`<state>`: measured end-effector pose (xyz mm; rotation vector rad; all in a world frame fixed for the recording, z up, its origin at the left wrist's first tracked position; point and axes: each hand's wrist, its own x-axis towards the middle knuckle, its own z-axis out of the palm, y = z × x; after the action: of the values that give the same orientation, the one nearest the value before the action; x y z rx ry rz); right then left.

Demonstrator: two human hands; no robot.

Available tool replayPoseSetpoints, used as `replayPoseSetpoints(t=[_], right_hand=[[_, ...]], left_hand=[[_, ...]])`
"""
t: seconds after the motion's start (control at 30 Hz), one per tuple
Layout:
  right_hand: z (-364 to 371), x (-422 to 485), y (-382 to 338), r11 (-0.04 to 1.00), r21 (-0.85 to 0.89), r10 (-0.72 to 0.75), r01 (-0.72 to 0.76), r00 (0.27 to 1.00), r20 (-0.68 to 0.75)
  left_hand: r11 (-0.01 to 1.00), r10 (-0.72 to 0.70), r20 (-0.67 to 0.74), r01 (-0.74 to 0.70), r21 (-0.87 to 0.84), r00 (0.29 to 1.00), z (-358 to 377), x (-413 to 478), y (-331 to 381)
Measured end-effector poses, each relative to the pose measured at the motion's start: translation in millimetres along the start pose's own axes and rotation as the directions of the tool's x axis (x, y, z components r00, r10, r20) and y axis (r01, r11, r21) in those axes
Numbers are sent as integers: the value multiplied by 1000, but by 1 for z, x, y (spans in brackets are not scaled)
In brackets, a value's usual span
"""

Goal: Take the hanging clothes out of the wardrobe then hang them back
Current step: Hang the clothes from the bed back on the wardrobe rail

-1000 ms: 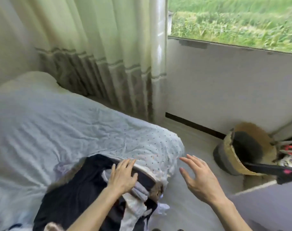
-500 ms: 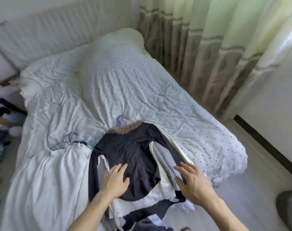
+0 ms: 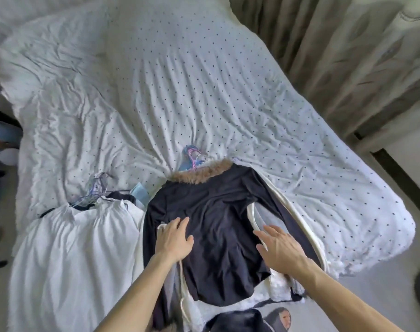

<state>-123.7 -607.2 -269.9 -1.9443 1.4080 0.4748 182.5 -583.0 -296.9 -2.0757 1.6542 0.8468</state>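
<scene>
Head view, dark top (image 3: 216, 212), collar (image 3: 201, 174) pointing away, left hand (image 3: 174, 238) and right hand (image 3: 283, 248) spread flat

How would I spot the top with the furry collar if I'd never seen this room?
Find the bed with the dotted white sheet. At its near edge, the dark top lies uppermost on the right-hand pile, the left hand flat on it. Its brown fur collar sets it apart from the white pleated garment beside it.

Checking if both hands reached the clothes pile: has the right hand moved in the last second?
Yes. The right hand moved left, from over the floor beside the bed to over the right side of the dark top.
</scene>
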Motion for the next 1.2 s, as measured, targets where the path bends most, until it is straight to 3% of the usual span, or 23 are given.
replayPoseSetpoints(t=[0.17,0.3,0.4,0.5,0.67,0.87,1.2], right_hand=[[6,93,-9,994,6,113,-113,993,38],[21,142,-11,969,-20,247,-247,968,47],[36,155,-7,957,-59,290,-285,951,104],[42,158,-4,950,-101,308,-295,940,150],[28,167,2,954,-4,292,-299,928,233],[3,145,-1,924,189,283,-331,928,242],[-8,32,24,859,348,345,-375,927,147]], left_hand=[[991,-90,38,93,-93,995,-13,109,-31],[966,-197,-81,179,-188,977,-23,179,-56],[944,-238,-31,224,-242,971,-26,218,-70],[961,-212,18,212,-176,977,-29,236,-73],[983,-162,-22,159,-88,987,-31,240,-74],[984,-178,-203,180,-11,963,-45,207,-58],[988,-86,-374,32,-148,924,-73,115,-12]])
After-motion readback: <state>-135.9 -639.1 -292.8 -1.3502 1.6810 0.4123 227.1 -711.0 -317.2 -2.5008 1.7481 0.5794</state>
